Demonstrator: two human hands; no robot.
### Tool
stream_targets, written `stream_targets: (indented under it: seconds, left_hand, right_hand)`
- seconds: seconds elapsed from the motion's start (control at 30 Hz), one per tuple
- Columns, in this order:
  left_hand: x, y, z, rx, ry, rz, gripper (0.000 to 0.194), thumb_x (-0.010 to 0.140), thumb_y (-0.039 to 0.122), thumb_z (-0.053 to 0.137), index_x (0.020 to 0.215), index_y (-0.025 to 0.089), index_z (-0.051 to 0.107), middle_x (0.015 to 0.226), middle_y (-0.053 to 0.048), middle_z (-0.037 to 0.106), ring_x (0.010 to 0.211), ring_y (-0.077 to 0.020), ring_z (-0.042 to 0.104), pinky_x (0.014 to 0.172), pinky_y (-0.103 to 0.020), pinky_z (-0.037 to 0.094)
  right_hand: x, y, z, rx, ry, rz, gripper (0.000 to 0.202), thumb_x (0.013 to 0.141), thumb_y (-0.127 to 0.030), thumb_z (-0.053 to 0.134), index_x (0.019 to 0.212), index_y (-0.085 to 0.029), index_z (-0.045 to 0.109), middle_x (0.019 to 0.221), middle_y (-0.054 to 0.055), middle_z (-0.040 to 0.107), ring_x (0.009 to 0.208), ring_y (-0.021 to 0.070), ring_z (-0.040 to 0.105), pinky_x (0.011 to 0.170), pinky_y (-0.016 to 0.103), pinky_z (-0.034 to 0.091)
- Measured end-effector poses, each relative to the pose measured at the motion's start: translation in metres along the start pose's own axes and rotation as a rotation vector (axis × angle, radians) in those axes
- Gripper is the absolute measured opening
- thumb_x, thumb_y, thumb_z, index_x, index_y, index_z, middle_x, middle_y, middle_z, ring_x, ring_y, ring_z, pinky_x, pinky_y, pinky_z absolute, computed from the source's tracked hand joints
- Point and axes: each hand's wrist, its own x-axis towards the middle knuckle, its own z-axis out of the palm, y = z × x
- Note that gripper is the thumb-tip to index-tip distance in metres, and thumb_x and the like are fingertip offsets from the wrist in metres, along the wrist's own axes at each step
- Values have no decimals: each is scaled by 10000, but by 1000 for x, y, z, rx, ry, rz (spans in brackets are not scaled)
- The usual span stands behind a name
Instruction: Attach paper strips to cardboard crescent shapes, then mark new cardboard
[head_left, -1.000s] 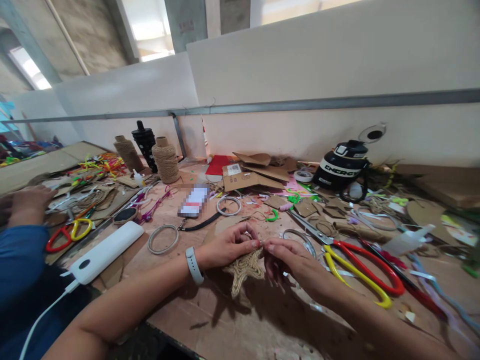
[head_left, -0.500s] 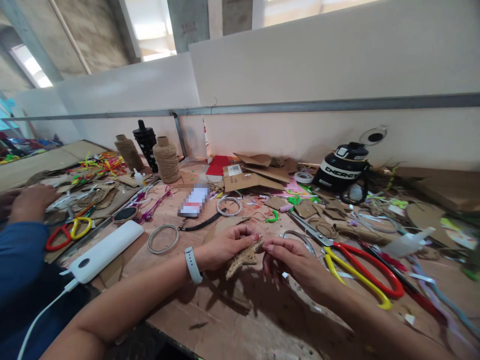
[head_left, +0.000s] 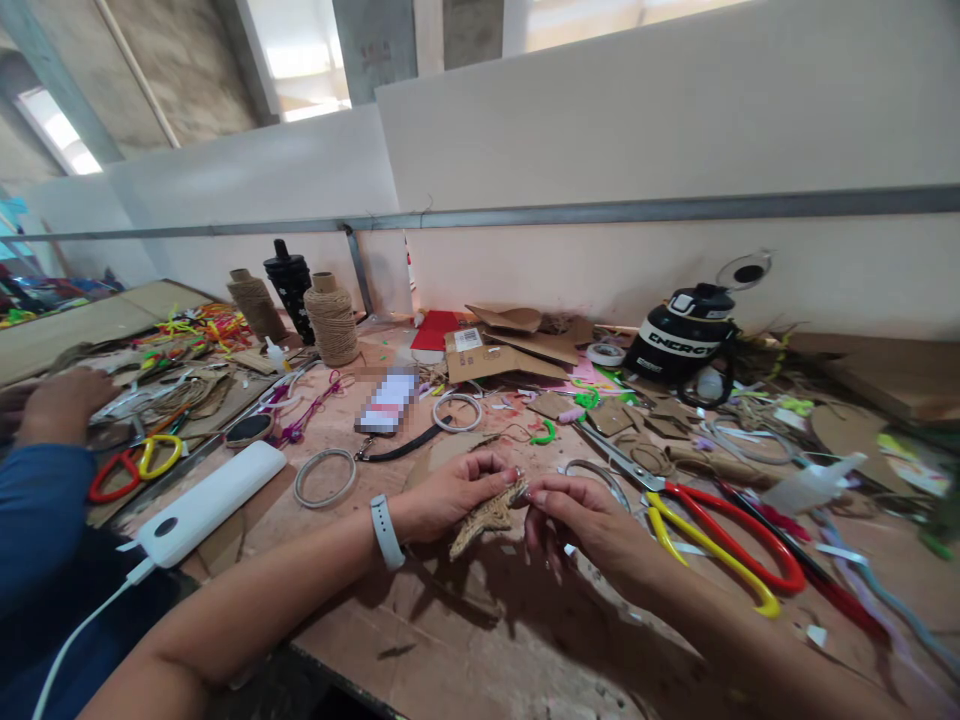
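Observation:
My left hand (head_left: pixel 457 490), with a pale watch strap on its wrist, is closed on a small tan piece of coiled twine work (head_left: pixel 484 515). The piece is held tilted just above the table, and part of it is hidden behind my fingers. My right hand (head_left: pixel 574 515) meets its right edge with thumb and forefinger pinched together; what lies between those fingertips is too small to make out. Right of that hand lies a pair of large scissors (head_left: pixel 697 510) with red and yellow handles. A metal ring (head_left: pixel 600 475) sits just behind my right hand.
Two twine spools (head_left: pixel 332 320) and a black bottle (head_left: pixel 289 290) stand at the back left; a black ENERGY jug (head_left: pixel 682 335) is back right. A white power bank (head_left: pixel 214 505), phone (head_left: pixel 386 400) and cardboard scraps (head_left: pixel 506 358) lie around. At far left is a co-worker's hand (head_left: pixel 71 400).
Both hands stay in nearly the same place around the twine piece. The right fingertips have shifted only slightly at its edge.

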Motion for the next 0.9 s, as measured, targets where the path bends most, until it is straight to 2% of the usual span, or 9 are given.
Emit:
stream_targets:
  seconds: [0.17, 0.37, 0.9]
  left_hand:
    - [0, 1, 0, 29, -6, -8, 524, 577, 546, 805, 786, 147, 538, 704, 34, 543, 623, -74, 464, 617, -219, 356]
    - [-1, 7, 2, 153, -31, 55, 502, 618, 568, 766, 767, 143, 543, 714, 34, 523, 657, -81, 435, 659, -231, 348]
    - [1, 2, -3, 216, -66, 54, 497, 661, 576, 730, 815, 145, 537, 727, 36, 524, 658, -80, 427, 645, -239, 316]
  right_hand:
    - [-1, -1, 1, 10, 6, 0, 319, 771, -486, 585, 757, -168, 580, 567, -7, 658, 390, 93, 544, 392, 213, 362]
    - [-2, -2, -1, 52, -13, 0, 339, 783, -484, 531, 762, -168, 653, 558, 6, 666, 393, 97, 548, 390, 211, 360]
    - [3, 6, -4, 93, 8, 56, 408, 706, -531, 646, 770, -127, 645, 532, 30, 668, 345, 98, 539, 357, 196, 393]
